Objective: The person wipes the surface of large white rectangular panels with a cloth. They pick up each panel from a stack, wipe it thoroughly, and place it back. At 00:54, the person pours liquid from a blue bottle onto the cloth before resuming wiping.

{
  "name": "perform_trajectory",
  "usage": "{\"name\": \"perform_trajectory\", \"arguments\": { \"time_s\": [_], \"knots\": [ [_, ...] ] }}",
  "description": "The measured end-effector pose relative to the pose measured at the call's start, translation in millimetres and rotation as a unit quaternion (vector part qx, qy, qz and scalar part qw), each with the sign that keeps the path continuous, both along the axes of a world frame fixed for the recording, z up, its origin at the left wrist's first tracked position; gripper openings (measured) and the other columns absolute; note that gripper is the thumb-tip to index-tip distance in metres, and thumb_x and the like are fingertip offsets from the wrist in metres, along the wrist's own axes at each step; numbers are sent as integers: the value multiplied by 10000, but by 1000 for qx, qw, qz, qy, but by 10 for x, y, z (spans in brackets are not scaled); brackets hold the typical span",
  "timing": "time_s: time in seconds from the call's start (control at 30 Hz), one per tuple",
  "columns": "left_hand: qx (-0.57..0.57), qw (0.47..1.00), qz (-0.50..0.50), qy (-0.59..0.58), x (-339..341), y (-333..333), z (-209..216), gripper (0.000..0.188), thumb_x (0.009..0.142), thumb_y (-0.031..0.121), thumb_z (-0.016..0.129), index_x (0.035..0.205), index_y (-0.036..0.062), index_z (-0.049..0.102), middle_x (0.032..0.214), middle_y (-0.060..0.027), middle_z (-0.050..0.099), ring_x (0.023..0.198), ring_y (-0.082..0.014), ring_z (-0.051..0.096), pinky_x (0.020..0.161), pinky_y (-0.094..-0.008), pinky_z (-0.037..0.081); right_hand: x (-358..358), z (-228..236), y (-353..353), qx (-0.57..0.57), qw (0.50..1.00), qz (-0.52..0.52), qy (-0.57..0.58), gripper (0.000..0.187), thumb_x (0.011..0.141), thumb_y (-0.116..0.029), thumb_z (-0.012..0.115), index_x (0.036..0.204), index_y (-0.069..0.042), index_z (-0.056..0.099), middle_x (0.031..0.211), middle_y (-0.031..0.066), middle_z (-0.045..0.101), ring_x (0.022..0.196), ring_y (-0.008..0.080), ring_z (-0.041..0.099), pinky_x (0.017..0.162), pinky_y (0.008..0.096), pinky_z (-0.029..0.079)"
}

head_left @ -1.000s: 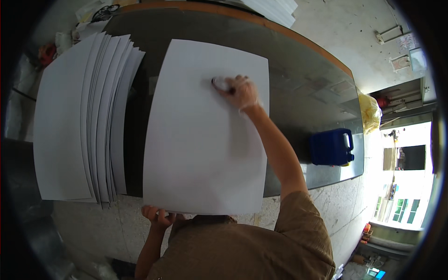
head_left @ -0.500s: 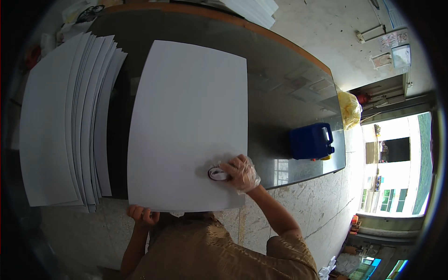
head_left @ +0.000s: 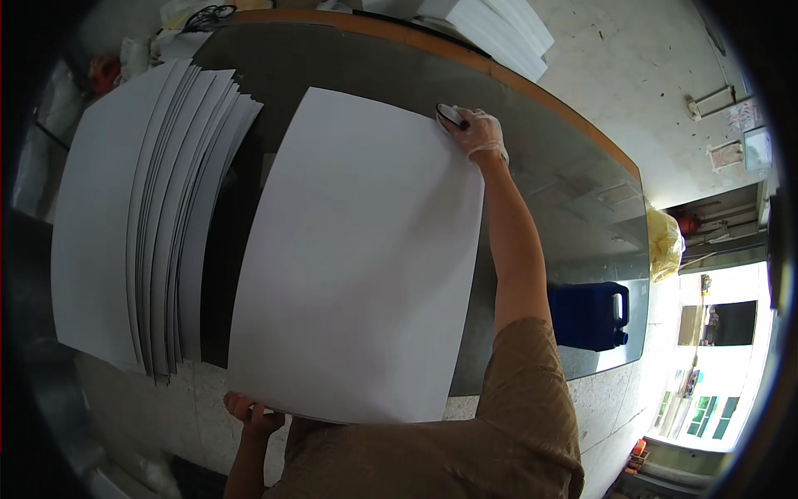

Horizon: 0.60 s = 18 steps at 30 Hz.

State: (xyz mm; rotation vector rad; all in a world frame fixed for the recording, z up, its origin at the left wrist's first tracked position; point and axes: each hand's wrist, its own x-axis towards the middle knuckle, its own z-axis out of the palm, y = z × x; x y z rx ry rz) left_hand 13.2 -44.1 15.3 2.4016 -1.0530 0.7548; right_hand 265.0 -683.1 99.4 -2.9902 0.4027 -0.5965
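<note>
A large white sheet lies on the dark glossy table before me, its near edge reaching past the table edge to my body. At its near left corner, my left hand is closed on the sheet's edge, fingers curled. My right arm stretches to the far right corner. There my right hand, in a clear plastic glove, grips a small white oval pad with a dark rim. The pad is at the sheet's corner; whether it touches the surface is hard to tell.
To the left stands a fanned stack of white sheets. A blue jerrycan sits at the table's right end, with a yellow plastic bag beyond it. White foam blocks and a black cable are past the far edge.
My right hand has swept the pad from the sheet's near right part to its far right corner. My left hand stays at the near left corner. The view has shifted.
</note>
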Motion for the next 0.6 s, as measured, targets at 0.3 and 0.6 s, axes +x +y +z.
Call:
{"name": "perform_trajectory", "arguments": {
  "time_s": [0.3, 0.6],
  "knots": [
    [-1, 998, -57, 39, 99, 87, 63, 404, 873, 199, 673, 1146, 60, 410, 1167, -138, 378, 1064, -330, 403, 904, -529, 374, -2256, -189, 1490, 29, 995, 77, -53, 422, 671, -370, 863, 1021, -177, 728, 842, 80, 617, 797, 308, 612, 711, 429, 530],
    [-16, 982, -155, 108, 156, 276, 297, 417, 854, 130, 660, 1222, 8, 505, 1241, -188, 408, 1130, -357, 431, 950, -531, 367, -5205, -18, 4017, 111, 993, -23, -13, 462, 619, -256, 913, 990, -97, 689, 865, 72, 603, 719, 259, 607, 583, 411, 485]
  ]
}}
